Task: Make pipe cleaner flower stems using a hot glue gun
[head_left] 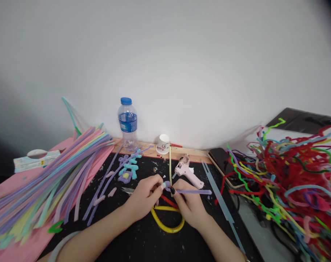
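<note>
Above the middle of the black mat, my left hand and my right hand meet, fingertips pinched. Between them is a purple pipe cleaner, bent into a small curl at the fingers, its straight tail running out to the right past my right hand. A pale yellow pipe cleaner stands up from the same spot; which hand grips it I cannot tell. Below my hands lies a tool with a yellow looped handle and a red part, partly hidden. Finished purple and turquoise pipe-cleaner shapes lie beyond my left hand.
A pink glue gun lies beyond my right hand. At the back stand a water bottle and a paper cup. Pastel pipe cleaners are heaped left, a bright tangle right, with a phone and glue sticks nearer.
</note>
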`<state>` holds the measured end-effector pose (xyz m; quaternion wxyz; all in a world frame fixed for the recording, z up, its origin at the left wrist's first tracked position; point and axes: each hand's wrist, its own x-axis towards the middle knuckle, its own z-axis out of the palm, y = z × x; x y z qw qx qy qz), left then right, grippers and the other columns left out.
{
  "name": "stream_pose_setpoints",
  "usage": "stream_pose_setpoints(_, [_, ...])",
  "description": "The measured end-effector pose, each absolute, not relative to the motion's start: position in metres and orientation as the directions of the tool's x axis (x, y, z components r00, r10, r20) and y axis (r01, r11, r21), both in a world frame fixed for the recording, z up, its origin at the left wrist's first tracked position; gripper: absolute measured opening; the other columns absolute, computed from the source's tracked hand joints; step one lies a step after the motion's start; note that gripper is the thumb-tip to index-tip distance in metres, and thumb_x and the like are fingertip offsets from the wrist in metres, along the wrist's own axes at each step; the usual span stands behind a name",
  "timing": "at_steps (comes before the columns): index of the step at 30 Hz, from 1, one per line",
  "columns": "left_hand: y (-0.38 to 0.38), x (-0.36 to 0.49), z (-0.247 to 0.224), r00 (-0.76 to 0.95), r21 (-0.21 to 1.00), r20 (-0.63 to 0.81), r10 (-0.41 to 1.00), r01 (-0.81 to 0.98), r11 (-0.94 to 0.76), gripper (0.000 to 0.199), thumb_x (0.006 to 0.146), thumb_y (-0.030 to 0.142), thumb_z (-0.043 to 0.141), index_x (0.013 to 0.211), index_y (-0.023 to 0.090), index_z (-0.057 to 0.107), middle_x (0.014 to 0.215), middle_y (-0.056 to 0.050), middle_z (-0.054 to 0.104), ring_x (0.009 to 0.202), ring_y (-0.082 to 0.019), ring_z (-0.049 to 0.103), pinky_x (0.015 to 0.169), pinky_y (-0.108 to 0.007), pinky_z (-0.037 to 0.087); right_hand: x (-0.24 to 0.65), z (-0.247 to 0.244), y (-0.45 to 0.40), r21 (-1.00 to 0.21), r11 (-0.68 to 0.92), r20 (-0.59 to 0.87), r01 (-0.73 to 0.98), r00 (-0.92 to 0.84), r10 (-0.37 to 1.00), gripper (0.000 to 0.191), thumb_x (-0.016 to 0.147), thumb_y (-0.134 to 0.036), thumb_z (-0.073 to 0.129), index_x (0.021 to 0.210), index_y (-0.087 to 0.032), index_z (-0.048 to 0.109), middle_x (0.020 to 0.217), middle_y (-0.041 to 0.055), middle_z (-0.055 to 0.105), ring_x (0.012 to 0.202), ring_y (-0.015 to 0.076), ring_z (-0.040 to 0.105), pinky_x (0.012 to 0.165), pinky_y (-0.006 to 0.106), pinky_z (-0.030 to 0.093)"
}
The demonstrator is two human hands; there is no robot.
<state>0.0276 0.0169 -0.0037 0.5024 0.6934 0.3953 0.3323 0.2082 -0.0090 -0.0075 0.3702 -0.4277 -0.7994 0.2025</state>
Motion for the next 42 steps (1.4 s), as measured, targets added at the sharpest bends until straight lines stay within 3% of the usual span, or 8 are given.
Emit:
stream_pose_setpoints(5, [0.017,0.024,0.000,0.541,0.874,0.105,0.834,0.350,-0.338,0.018,0.091,0.024,0.039,0.076,0.018,0.048,0.064,0.004,0.048,0.057,-0.012,0.047,0.056,-0.023,0.037,0.209,-0.007,-0.010,-0.682,0.546,0.413,0.487,-0.360,0.837,0.019,0.092,-0.017,0.037,0.078,-0.019,0.049,0.071,0.0007,0.050,0.065,0.0151,0.049,0.060,0.028,0.036])
stream_pose_setpoints(10, [0.020,0.022,0.002,0.664,0.794,0.126,0.737,0.378,-0.477,0.018,0.093,0.023,0.036,0.083,0.018,0.050,0.079,0.000,0.055,0.074,-0.015,0.051,0.068,-0.025,0.039,0.211,-0.006,-0.008,-0.692,0.537,0.412,0.483,-0.346,0.843,0.018,0.092,-0.016,0.037,0.080,-0.019,0.051,0.072,0.0009,0.051,0.066,0.0150,0.049,0.061,0.027,0.037])
stream_pose_setpoints(24, [0.025,0.021,-0.003,0.794,0.714,0.113,0.598,0.354,-0.605,0.019,0.093,0.018,0.037,0.093,0.019,0.055,0.090,-0.003,0.061,0.081,-0.015,0.056,0.073,-0.024,0.041,0.212,-0.001,-0.001,-0.708,0.501,0.389,0.498,-0.317,0.865,0.015,0.088,-0.016,0.044,0.075,-0.019,0.050,0.071,-0.0001,0.048,0.067,0.0142,0.046,0.062,0.026,0.036])
stream_pose_setpoints(31, [0.025,0.021,-0.001,0.767,0.785,0.113,0.631,0.321,-0.530,0.020,0.092,0.019,0.037,0.088,0.018,0.057,0.071,0.002,0.056,0.060,-0.011,0.051,0.061,-0.021,0.039,0.211,-0.010,0.001,-0.910,0.264,0.192,0.320,-0.240,0.952,0.017,0.087,-0.021,0.048,0.071,-0.018,0.048,0.059,-0.0061,0.037,0.051,0.0083,0.035,0.047,0.020,0.030])
stream_pose_setpoints(38, [0.025,0.021,-0.002,0.753,0.865,0.102,0.650,0.256,-0.432,0.017,0.091,0.016,0.039,0.087,0.017,0.056,0.064,0.005,0.050,0.053,-0.008,0.049,0.057,-0.019,0.038,0.208,-0.010,0.002,-0.993,0.000,-0.023,0.122,-0.185,0.983,0.015,0.083,-0.028,0.054,0.072,-0.019,0.049,0.047,-0.0100,0.040,0.031,0.0050,0.036,0.031,0.016,0.027])
stream_pose_setpoints(42, [0.026,0.022,-0.002,0.696,0.924,0.032,0.717,0.253,-0.287,0.018,0.093,0.025,0.040,0.089,0.017,0.055,0.058,0.005,0.050,0.052,-0.009,0.051,0.059,-0.021,0.040,0.205,-0.009,0.000,-0.999,-0.043,-0.045,0.019,-0.136,0.990,0.016,0.081,-0.028,0.057,0.072,-0.019,0.048,0.045,-0.0098,0.048,0.027,0.0047,0.040,0.027,0.014,0.030])
